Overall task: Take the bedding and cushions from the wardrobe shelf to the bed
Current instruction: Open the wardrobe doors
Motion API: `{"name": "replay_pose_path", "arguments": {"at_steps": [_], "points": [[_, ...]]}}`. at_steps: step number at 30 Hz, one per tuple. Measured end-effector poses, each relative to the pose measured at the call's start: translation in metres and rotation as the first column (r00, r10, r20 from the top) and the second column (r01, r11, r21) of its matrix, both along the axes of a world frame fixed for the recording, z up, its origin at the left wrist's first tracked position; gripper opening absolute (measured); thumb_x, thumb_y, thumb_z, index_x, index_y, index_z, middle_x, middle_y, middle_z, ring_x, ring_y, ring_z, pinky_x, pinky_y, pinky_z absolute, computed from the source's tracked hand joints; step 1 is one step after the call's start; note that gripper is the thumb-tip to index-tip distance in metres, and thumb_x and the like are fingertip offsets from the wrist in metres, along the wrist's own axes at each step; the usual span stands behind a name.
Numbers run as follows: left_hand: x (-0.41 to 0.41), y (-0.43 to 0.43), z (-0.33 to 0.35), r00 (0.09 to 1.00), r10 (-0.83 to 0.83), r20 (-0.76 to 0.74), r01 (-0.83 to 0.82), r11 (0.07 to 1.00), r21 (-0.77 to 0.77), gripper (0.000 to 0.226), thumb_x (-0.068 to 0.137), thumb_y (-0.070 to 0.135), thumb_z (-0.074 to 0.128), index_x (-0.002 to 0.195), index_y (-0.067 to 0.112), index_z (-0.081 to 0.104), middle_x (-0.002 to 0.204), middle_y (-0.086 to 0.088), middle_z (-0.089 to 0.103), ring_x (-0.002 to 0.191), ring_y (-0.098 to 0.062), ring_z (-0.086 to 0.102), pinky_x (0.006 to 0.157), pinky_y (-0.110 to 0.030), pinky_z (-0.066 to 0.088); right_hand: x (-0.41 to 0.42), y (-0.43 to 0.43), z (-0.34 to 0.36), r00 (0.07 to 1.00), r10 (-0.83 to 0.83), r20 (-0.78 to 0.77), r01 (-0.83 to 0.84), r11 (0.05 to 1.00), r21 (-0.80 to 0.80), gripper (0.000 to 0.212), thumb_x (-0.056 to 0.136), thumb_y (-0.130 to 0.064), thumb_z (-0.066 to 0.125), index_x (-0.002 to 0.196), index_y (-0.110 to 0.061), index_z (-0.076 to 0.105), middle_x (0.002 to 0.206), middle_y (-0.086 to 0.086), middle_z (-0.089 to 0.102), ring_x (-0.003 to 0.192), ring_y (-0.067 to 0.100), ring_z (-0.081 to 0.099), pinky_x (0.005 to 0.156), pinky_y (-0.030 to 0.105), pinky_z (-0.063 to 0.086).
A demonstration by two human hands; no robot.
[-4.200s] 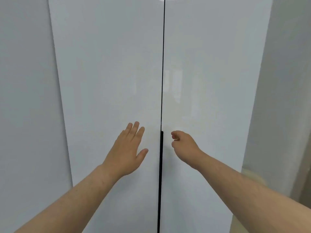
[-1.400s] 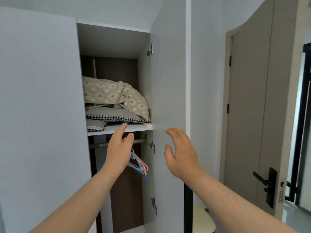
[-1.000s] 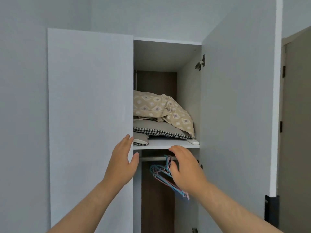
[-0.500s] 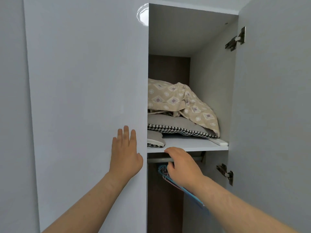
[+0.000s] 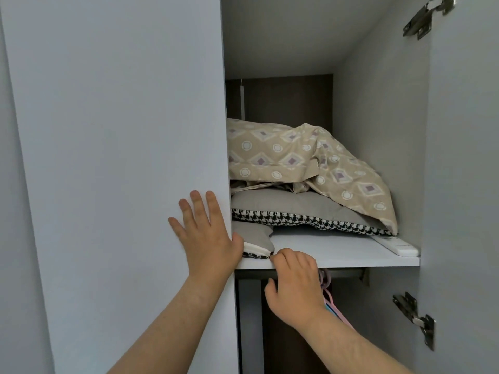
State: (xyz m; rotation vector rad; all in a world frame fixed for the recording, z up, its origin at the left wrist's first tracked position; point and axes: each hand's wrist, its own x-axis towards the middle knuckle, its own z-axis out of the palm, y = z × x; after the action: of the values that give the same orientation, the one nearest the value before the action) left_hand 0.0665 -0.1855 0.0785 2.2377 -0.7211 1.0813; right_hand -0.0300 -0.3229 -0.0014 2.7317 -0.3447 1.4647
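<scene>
- Your left hand lies flat and spread against the closed left wardrobe door, beside its right edge and level with the wardrobe shelf; it grips nothing, though the thumb reaches past the door edge and touches the lower cushion.
- Your right hand is at the front edge of that shelf, fingers curled at the lip with the fingertips at the corner of the lower cushion. You cannot tell whether they are actually pinching the fabric.
- The lower cushion, grey with a houndstooth border, sits at the shelf's left front; most of it is hidden behind the closed door.
- A second grey cushion with the same houndstooth edge lies further back on the shelf, partly over the first.
- The beige patterned bedding is heaped on top of that second cushion, draping down its right side toward the shelf.
- A slim white object lies at the shelf's right front corner.
- Under the shelf, pink and blue hangers hang from a rail, just behind your right wrist.
- The right door stands open, with hinges above and below shelf level.
</scene>
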Motion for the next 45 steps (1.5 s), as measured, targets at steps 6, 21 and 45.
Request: {"name": "replay_pose_path", "arguments": {"at_steps": [6, 21, 45], "points": [[-0.012, 0.005, 0.001, 1.0, -0.003, 0.009, 0.003, 0.999, -0.041, 0.095, 0.062, 0.019, 0.072, 0.144, -0.002, 0.027, 0.151, -0.031, 0.023, 0.136, -0.053, 0.016, 0.103, -0.072, 0.016, 0.004, -0.009, -0.003, 1.0, 0.029, -0.008, -0.029, 0.999, 0.013, 0.032, 0.069, -0.031, 0.056, 0.099, -0.022, 0.059, 0.094, -0.007, 0.054, 0.087, 0.016, 0.05, 0.085, 0.032, 0.04], [-0.101, 0.138, -0.007, 0.947, -0.318, -0.041, 0.312, 0.944, -0.105, 0.105, 0.078, 0.03, 0.055, 0.131, 0.043, -0.034, 0.15, 0.016, -0.026, 0.133, 0.001, -0.033, 0.115, -0.034, -0.006, -0.061, 0.169, 0.168, 0.377, 0.66, 0.649, -0.635, -0.326, 0.7, 0.054, 0.101, -0.043, 0.024, 0.13, -0.01, 0.056, 0.131, 0.011, 0.061, 0.121, 0.025, 0.057, 0.106, 0.045, 0.04], [-0.157, 0.392, 0.009, 0.892, -0.34, -0.3, 0.199, 0.888, -0.414, 0.069, 0.084, 0.023, 0.057, 0.142, 0.034, 0.021, 0.138, 0.006, 0.045, 0.118, -0.019, 0.053, 0.096, -0.033, 0.048, -0.047, 0.416, 0.163, 0.261, 0.79, 0.554, -0.729, -0.216, 0.65, 0.041, 0.099, -0.035, 0.035, 0.114, -0.022, 0.071, 0.124, -0.001, 0.065, 0.118, 0.02, 0.055, 0.093, 0.037, 0.049]]}}
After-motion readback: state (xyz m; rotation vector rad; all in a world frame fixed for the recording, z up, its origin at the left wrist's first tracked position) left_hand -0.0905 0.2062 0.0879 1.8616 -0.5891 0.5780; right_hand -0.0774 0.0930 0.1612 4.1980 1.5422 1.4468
